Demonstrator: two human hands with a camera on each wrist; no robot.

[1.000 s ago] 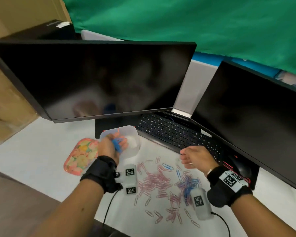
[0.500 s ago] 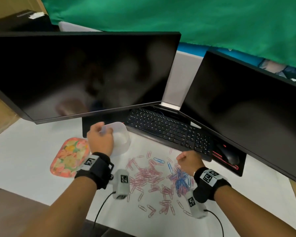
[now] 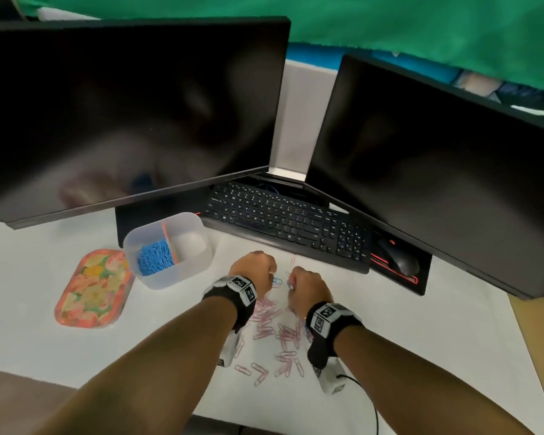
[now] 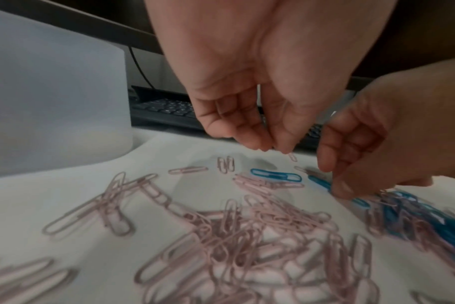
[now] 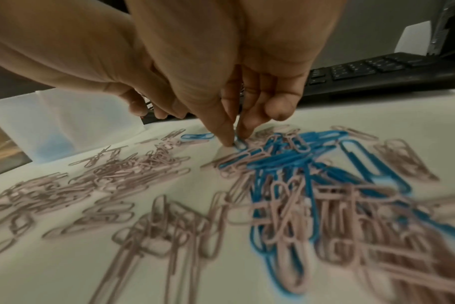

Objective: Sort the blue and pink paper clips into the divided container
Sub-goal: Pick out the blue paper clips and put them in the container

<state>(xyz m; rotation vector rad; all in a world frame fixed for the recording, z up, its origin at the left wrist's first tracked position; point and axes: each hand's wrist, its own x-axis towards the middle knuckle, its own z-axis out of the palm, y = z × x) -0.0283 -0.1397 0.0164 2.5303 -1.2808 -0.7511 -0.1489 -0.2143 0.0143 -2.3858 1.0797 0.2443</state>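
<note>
The clear divided container (image 3: 182, 271) stands left of my hands; blue paper clips (image 3: 154, 260) fill its left compartment, and the right compartment (image 3: 190, 243) looks bare. Pink paper clips (image 3: 269, 321) lie scattered on the white table, with a tangle of blue clips (image 5: 299, 160) among them. My right hand (image 5: 235, 137) pinches a blue paper clip (image 5: 239, 144) between thumb and forefinger at the edge of that tangle. My left hand (image 4: 271, 144) hovers beside it, fingers hanging down together with nothing visibly held. A lone blue clip (image 4: 275, 175) lies between both hands.
A flowered tray (image 3: 93, 288) lies left of the container. The black keyboard (image 3: 289, 224) and mouse (image 3: 399, 260) sit just beyond my hands, under two dark monitors (image 3: 132, 105). The table's front edge is near my forearms.
My left hand has left the container, where it had held blue clips, and come right to the loose clips beside my right hand. My right hand has dropped onto the blue tangle.
</note>
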